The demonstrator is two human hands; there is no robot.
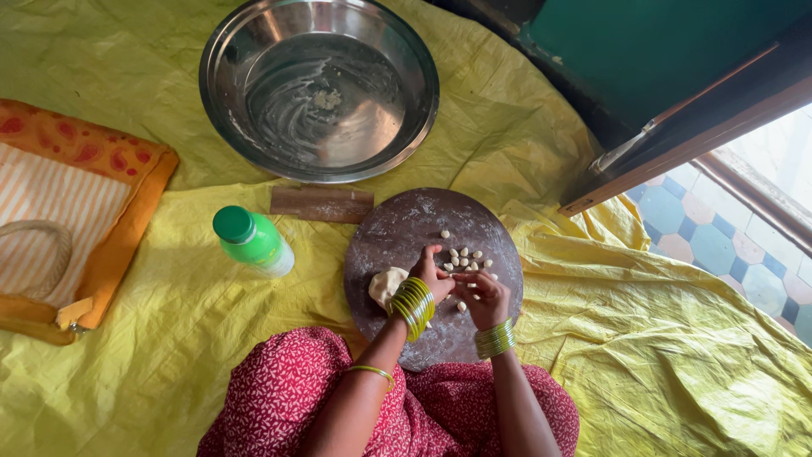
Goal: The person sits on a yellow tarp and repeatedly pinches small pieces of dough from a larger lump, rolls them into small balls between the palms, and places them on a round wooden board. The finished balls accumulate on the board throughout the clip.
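Observation:
A round dark board (397,233) lies on a yellow sheet in front of me. Several small pale dough pieces (463,258) sit near its middle, and a larger lump of dough (385,285) rests at its left side. My left hand (430,272) reaches over the lump, fingers touching the small pieces. My right hand (484,298) is curled beside it, pinching a bit of dough between the fingertips. Both wrists carry stacks of green bangles.
A large steel bowl (228,85) with flour traces stands beyond the board. A small wooden block (321,204) lies between them. A green-capped bottle (252,241) lies at the left, past it an orange striped mat (101,211). A door frame (677,144) runs at the right.

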